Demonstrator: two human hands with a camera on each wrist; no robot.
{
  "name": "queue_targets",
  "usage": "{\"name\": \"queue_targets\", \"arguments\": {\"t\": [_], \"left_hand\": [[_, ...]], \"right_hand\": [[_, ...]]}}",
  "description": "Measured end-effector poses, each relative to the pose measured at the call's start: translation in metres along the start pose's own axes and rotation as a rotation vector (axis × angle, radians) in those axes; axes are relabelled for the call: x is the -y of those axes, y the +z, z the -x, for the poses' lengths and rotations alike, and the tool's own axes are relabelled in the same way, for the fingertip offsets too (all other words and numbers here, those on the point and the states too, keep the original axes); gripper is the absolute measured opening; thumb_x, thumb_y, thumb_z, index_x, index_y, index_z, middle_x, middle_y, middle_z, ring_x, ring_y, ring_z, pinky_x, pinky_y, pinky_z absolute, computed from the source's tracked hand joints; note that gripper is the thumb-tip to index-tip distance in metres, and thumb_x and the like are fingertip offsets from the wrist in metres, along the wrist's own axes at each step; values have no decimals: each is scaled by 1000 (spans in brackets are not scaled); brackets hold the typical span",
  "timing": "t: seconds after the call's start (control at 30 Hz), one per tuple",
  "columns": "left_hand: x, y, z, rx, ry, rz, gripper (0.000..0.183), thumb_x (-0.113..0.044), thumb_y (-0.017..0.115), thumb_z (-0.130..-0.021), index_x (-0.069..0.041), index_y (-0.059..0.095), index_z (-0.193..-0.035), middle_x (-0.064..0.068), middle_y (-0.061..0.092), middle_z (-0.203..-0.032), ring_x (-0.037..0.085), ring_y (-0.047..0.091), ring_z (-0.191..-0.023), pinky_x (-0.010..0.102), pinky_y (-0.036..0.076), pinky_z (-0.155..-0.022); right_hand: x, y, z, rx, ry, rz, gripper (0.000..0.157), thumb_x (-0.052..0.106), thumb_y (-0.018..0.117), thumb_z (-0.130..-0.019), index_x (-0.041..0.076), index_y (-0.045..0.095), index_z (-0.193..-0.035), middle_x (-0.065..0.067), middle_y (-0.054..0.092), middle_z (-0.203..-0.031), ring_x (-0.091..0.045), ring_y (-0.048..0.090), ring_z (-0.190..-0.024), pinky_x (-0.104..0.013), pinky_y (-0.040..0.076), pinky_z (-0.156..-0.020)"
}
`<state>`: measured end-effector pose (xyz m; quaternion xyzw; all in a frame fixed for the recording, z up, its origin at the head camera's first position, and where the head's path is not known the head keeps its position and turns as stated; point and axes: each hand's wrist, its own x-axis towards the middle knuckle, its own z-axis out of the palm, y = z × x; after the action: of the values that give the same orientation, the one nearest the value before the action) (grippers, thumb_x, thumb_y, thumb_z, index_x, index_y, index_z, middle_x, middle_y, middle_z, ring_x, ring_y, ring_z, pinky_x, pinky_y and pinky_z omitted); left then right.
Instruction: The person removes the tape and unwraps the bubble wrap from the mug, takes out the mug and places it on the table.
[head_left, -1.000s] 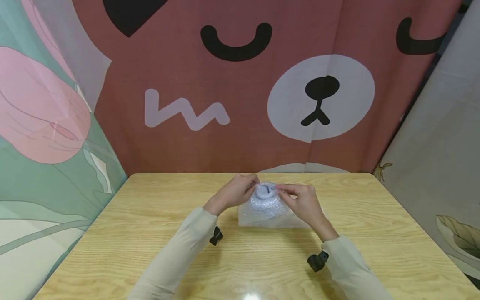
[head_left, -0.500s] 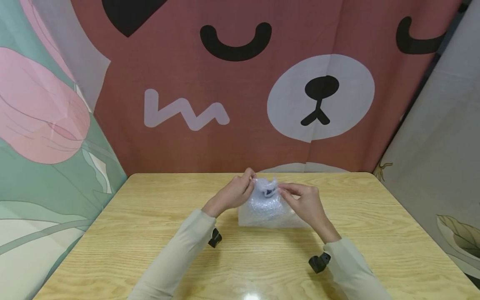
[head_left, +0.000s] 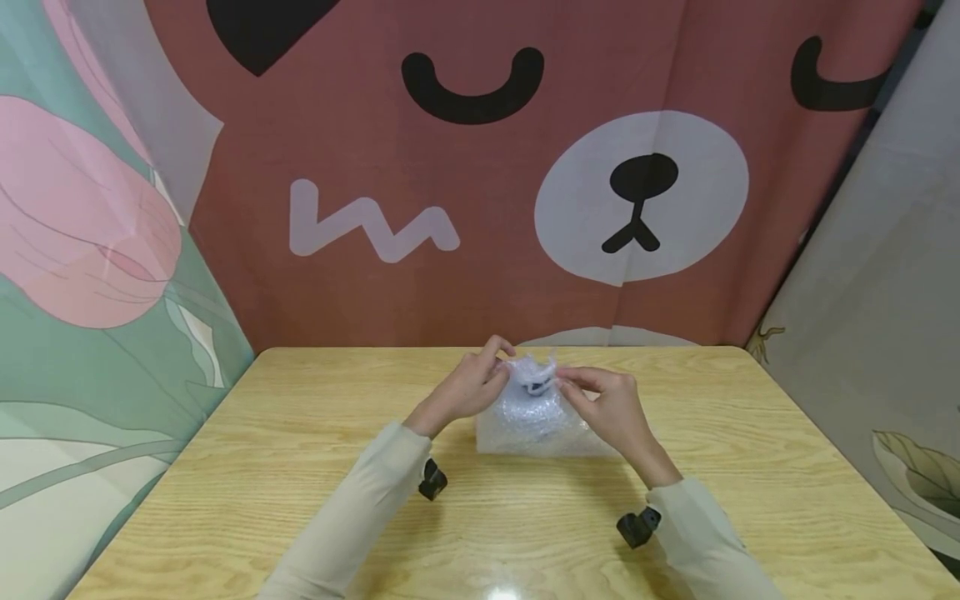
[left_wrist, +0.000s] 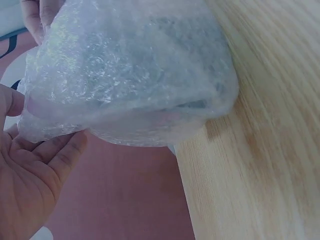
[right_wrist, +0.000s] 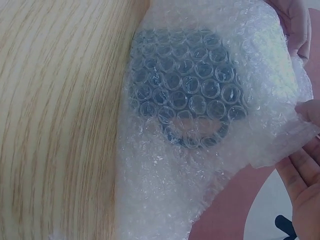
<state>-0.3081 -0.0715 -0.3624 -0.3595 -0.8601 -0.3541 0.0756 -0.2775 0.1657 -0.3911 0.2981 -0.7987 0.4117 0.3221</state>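
A translucent bubble wrap bag (head_left: 536,425) stands on the table, with its gathered top edge pulled up and ragged. Inside it, a dark mug (right_wrist: 185,72) with a looped handle (right_wrist: 195,135) shows through the bubbles in the right wrist view. My left hand (head_left: 467,385) pinches the wrap's left top edge, thumb on the near side and fingers behind. On the other side, my right hand (head_left: 609,404) holds the right top edge between thumb and fingers. A small dark gap shows between the two hands at the top; what lies deeper in it is hidden.
The wooden table (head_left: 360,483) reaches back to a red-brown curtain (head_left: 337,292) with a bear print. Patterned cloths hang at the left and right. Black wrist cameras (head_left: 637,527) sit below each wrist, near the tabletop.
The wrap's rolled round top has been drawn apart and upward into loose edges. My left hand's fingers have lifted slightly; the right hand has hardly moved.
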Motion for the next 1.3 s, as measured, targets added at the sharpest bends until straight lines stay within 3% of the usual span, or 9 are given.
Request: {"name": "queue_targets", "arguments": {"t": [0.13,0.37,0.53,0.67,0.93,1.1,1.3], "left_hand": [[-1,-1,1,-3,-48,65,25,-13,42,-99,-6,45,-123,-6,37,-55,6,28,-45,25,36,-49],[-2,-2,4,-65,-87,185,21,-11,47,-99,-7,46,-120,-2,47,-58,9,32,-45,25,33,-46],[-3,-3,7,-136,-130,231,22,-10,54,-96,-6,50,-118,3,65,-74,10,46,-53,27,41,-54],[-8,-6,10,-168,-193,286,24,-12,57,-95,-6,52,-118,3,70,-88,12,53,-59,28,44,-56],[-12,-10,16,-227,-330,461,25,-10,57,-94,-10,54,-119,9,70,-100,11,41,-52,25,35,-49],[-11,-12,19,-249,-344,527,26,-6,55,-94,-6,53,-120,14,69,-106,9,33,-47,21,31,-44],[-10,-13,23,-275,-346,628,23,-4,53,-95,-5,53,-118,16,70,-100,11,53,-60,22,42,-52]], "right_hand": [[2,0,0,-10,1,12,15,1,76,-82,0,76,-97,-8,73,-92,-18,71,-77,-19,55,-66],[2,-1,-1,-34,-11,23,15,-1,77,-80,0,76,-95,-9,73,-88,-18,71,-73,-20,55,-65],[2,-2,-2,-36,-14,16,14,0,78,-80,2,76,-94,-6,74,-88,-15,71,-73,-18,54,-65],[4,-4,-2,-41,-13,13,13,1,78,-80,3,76,-93,-5,74,-89,-15,71,-73,-18,54,-63],[5,-7,-2,-57,4,8,11,2,78,-80,1,76,-91,-3,74,-86,-13,71,-71,-17,54,-64],[6,-8,-1,-60,50,-2,12,3,78,-81,2,76,-92,-4,73,-87,-14,71,-72,-16,54,-64],[7,-10,0,-67,84,-16,13,4,77,-82,3,75,-94,-4,73,-86,-14,70,-72,-16,54,-63]]}}
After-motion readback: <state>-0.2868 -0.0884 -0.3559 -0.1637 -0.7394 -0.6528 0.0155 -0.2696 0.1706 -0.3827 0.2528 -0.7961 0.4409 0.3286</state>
